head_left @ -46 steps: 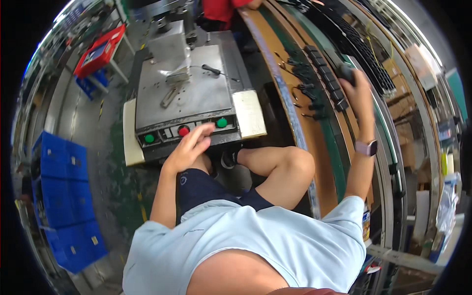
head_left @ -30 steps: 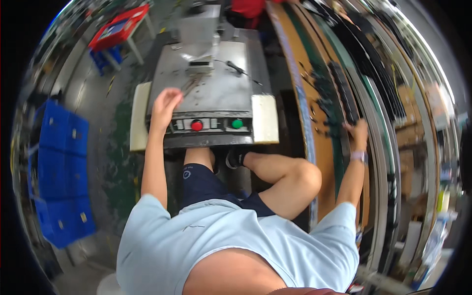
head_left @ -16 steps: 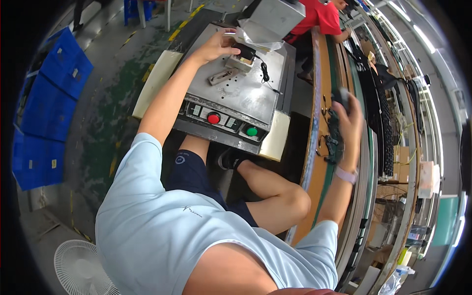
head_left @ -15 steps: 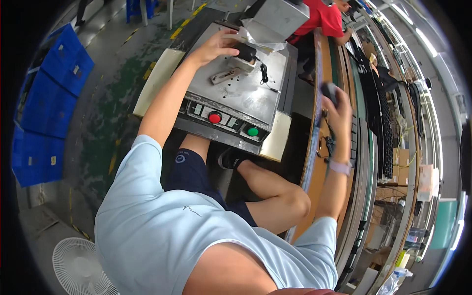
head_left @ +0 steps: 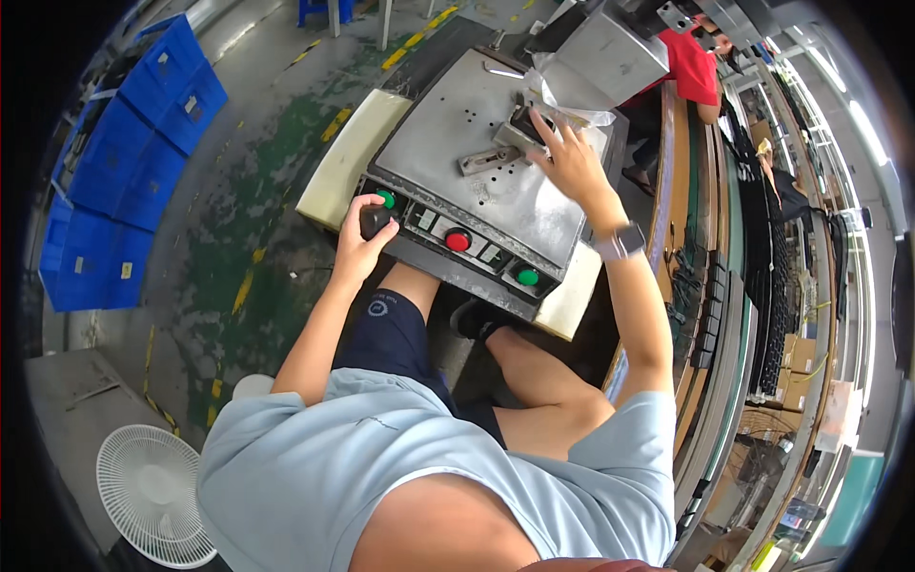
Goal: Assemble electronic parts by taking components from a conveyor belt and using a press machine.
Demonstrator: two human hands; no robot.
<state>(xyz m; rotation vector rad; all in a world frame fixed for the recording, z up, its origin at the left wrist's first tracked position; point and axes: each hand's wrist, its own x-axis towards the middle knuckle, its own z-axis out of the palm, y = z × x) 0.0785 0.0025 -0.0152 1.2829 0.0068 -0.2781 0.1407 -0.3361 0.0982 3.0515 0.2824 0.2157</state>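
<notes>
My left hand (head_left: 364, 236) is closed round a small black power adapter (head_left: 375, 223), at the left front corner of the metal press table (head_left: 434, 129). Its fingertips are close to the left green button (head_left: 385, 197); whether they touch it I cannot tell. My right hand (head_left: 575, 164) reaches over the table with its fingers stretched out and apart. The fingertips are at a second black block (head_left: 523, 116) seated in the metal holder (head_left: 516, 136) below the press head (head_left: 610, 57). My fingers partly cover this block.
A red button (head_left: 457, 240) and another green button (head_left: 528, 276) sit on the front panel. To the right runs a conveyor line (head_left: 701, 315) with black adapters and cords. Blue bins (head_left: 114, 172) stand left, a white fan (head_left: 155, 491) lower left. A person in red (head_left: 690, 67) is beyond the press.
My left hand has moved from the holder down to the panel's left corner, carrying a black adapter. My right hand has swung from the conveyor side to the holder, where a black block now sits.
</notes>
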